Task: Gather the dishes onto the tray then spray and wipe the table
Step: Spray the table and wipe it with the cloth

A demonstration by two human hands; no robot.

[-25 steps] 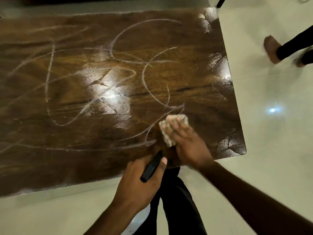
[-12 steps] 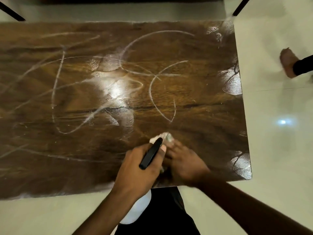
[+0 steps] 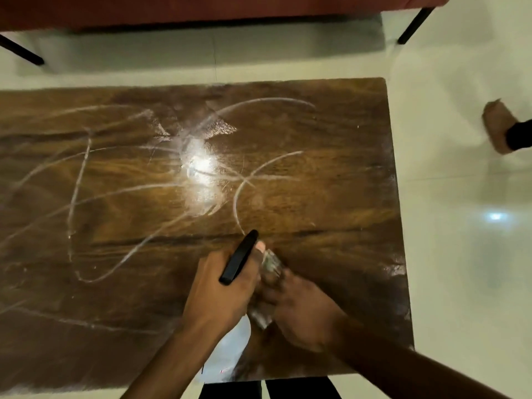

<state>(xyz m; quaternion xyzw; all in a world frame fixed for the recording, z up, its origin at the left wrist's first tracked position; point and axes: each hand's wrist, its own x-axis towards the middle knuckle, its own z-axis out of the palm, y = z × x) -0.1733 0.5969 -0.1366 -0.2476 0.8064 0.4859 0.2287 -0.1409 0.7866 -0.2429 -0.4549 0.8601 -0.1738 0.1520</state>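
Observation:
A dark wooden table [image 3: 331, 197] fills the view, streaked with whitish wet arcs and a bright glare near its middle. My left hand [image 3: 221, 295] grips a spray bottle [image 3: 230, 344] with a black trigger top and a white body that hangs below the wrist. My right hand [image 3: 299, 309] presses a crumpled pale cloth [image 3: 272, 266] flat on the table near the front edge, right beside the left hand. Part of the cloth is hidden under the fingers. No dishes or tray are in view.
Pale tiled floor [image 3: 460, 254] surrounds the table. Another person's bare foot [image 3: 498, 128] stands on the floor at the right. A reddish piece of furniture [image 3: 201, 10] with black legs runs along the top edge. My dark trousers [image 3: 267, 388] show below the table's front edge.
My right hand has dragged the cloth toward me and left, ending beside the left hand. The left hand with the bottle has come forward over the table. The view has shifted so more far floor shows.

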